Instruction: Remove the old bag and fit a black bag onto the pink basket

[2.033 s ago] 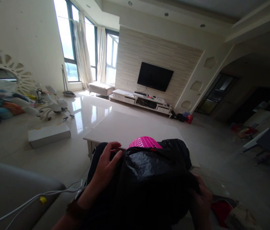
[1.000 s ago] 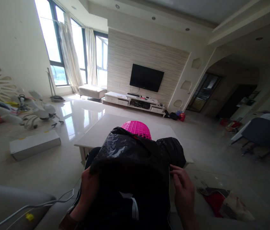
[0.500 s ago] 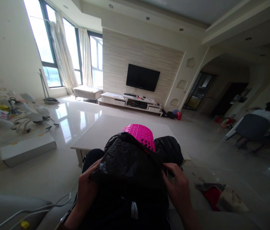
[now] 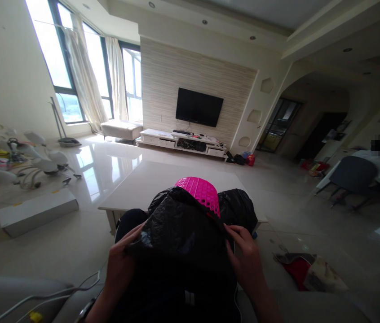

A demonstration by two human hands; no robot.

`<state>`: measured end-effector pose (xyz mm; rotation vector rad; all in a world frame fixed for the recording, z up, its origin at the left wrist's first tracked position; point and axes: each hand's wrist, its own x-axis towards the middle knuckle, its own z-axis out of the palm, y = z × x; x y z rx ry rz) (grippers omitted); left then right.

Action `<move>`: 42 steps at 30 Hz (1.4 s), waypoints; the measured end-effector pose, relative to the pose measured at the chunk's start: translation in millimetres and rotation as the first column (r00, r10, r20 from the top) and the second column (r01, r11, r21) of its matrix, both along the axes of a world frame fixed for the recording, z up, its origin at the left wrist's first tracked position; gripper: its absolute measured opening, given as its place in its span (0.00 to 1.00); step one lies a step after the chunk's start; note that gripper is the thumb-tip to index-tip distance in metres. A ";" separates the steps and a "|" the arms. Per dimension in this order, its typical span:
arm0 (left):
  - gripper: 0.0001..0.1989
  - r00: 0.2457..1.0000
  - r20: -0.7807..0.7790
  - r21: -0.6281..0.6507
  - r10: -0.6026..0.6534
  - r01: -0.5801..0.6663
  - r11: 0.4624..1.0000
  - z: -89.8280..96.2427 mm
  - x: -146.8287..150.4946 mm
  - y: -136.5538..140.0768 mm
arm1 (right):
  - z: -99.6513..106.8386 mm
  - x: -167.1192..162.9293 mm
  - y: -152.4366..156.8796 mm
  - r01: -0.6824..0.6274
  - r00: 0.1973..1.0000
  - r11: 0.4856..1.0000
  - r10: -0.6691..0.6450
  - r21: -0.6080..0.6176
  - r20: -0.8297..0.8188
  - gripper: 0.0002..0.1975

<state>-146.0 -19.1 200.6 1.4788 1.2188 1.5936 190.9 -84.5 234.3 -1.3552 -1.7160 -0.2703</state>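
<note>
A black plastic bag (image 4: 173,224) is stretched partly over a bright pink perforated plastic basket (image 4: 198,190) in front of my body. The basket's rounded end shows beyond the bag's edge; the rest is covered. On the left side, my left hand (image 4: 122,253) grips the bag, its fingertips partly hidden by the plastic. My right hand (image 4: 244,249) pinches the bag's edge on the right, close to the basket. Another black plastic bundle (image 4: 237,208) lies just beyond my right hand, by the table.
A pale low table (image 4: 143,179) stands right in front. A long white box (image 4: 38,211) lies on the floor at left, near white metal-looking parts (image 4: 48,157). Red and beige cloth items (image 4: 311,271) lie at right. A person (image 4: 375,166) sits on a grey chair (image 4: 353,172).
My right hand has shifted slightly up and left along the bag's edge. The left hand keeps its hold. The view has turned a little.
</note>
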 end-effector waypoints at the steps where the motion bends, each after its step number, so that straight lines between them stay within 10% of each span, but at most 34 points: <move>1: 0.20 1.000 -0.003 -0.001 -0.005 0.005 1.000 0.6 0.0 -0.4 | -0.7 0.5 0.1 -0.002 1.000 1.000 0.002 -0.009 -0.001 0.18; 10: 0.19 0.998 -0.046 -0.004 -0.032 0.032 0.999 1.5 -2.2 -0.7 | 0.2 14.4 3.4 -0.045 0.910 0.985 -0.029 -0.168 -0.413 0.10; 13: 0.19 0.998 -0.056 0.005 -0.038 0.039 0.999 3.0 -2.9 0.2 | 3.9 20.7 7.0 -0.237 0.656 0.935 -0.046 -0.263 -0.753 0.07; 16: 0.20 0.997 -0.065 0.015 -0.033 0.034 0.999 2.3 -4.0 1.0 | 6.2 22.8 8.6 -0.497 0.251 0.857 -0.007 -0.135 -0.968 0.08; 18: 0.20 0.997 -0.068 0.020 -0.044 0.046 0.999 1.0 -4.9 1.4 | 5.8 23.0 7.9 -0.596 0.125 0.801 0.015 -0.063 -0.992 0.13; 22: 0.20 0.996 -0.072 0.002 -0.060 0.060 0.998 -0.3 -6.3 1.9 | 0.1 26.8 6.1 -0.654 0.241 0.745 0.042 -0.130 -0.970 0.22; 27: 0.20 0.995 -0.088 -0.012 -0.037 0.036 0.999 -0.1 -6.8 2.1 | -3.3 33.8 9.4 -0.484 0.342 0.862 0.025 -0.153 -0.939 0.18; 34: 0.20 0.992 -0.125 0.029 -0.033 0.037 0.999 1.3 -8.8 -0.5 | 13.6 28.5 12.1 -0.647 0.005 0.756 -0.125 -0.099 -0.992 0.22; 42: 0.20 0.980 -0.179 0.043 -0.081 0.090 0.995 1.4 -9.9 -3.2 | 17.8 24.3 8.1 -0.611 0.247 0.774 -0.015 -0.168 -0.969 0.22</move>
